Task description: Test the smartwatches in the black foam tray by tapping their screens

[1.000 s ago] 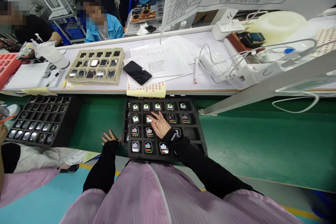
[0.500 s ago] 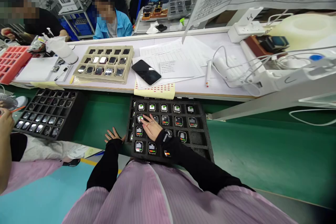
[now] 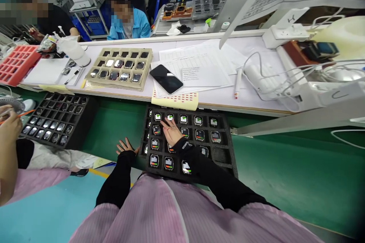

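Looks like a step of touching or checking lit smartwatches (image 3: 183,119) in their slots, not of lifting any out. Holds the left hand (image 3: 127,146) palm down over the green shelf (image 3: 285,167), fingers fanned wide, with nothing visible in the grasp, just beside the upper foam tray (image 3: 221,155). Spreads the right hand (image 3: 173,133) wide over that tray's second column, near the back two rows, apparently gripping nothing; cannot tell about contact with any screen. Probably calls next for a light fingertip on a single face, with the sleeve (image 3: 199,163) kept clear of the nearer watches.

Counting from the left: one co-worker's hand (image 3: 11,121) with an orange, stick-like thing; one red tray (image 3: 11,82); one left foam tray (image 3: 80,121), with six watches in each of two front rows, too small to count farther back. Then one cream tray (image 3: 151,64) of fifteen slots, nine clearly filled, too dark to judge along the back row; one lower foam tray (image 3: 144,141), with four watches peeking out; one smartphone (image 3: 166,79); fifteen smartwatches visible in the upper foam tray, plus slots hidden by hand and sleeve; one white marker pen (image 3: 238,83).
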`<action>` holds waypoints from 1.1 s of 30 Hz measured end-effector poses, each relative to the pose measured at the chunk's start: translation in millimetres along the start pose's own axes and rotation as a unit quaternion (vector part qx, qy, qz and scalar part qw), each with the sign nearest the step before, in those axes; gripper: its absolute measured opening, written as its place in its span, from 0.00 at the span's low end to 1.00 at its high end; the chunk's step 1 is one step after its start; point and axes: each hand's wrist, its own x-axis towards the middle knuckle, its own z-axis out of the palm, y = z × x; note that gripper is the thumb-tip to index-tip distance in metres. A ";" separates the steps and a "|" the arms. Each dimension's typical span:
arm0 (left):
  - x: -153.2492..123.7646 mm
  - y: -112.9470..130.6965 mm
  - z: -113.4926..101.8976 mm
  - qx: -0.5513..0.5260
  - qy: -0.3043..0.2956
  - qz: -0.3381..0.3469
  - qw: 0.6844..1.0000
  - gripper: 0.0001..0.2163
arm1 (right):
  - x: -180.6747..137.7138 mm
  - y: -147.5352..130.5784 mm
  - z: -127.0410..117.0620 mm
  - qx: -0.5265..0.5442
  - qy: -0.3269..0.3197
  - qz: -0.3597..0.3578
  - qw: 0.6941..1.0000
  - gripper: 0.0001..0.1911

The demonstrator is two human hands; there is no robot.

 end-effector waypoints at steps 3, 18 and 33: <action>2.0 0.5 -0.7 -0.001 -0.010 -0.008 1.000 0.50 | 10.4 10.1 2.1 0.003 0.015 0.008 1.000 0.26; 5.6 -1.9 6.5 -0.008 -0.020 -0.010 1.000 0.53 | 44.1 11.7 18.5 -0.017 -0.019 -0.010 1.000 0.27; 2.4 -0.1 3.9 -0.003 -0.010 -0.008 1.000 0.50 | 3.5 50.5 -18.1 -0.008 0.069 0.064 0.995 0.29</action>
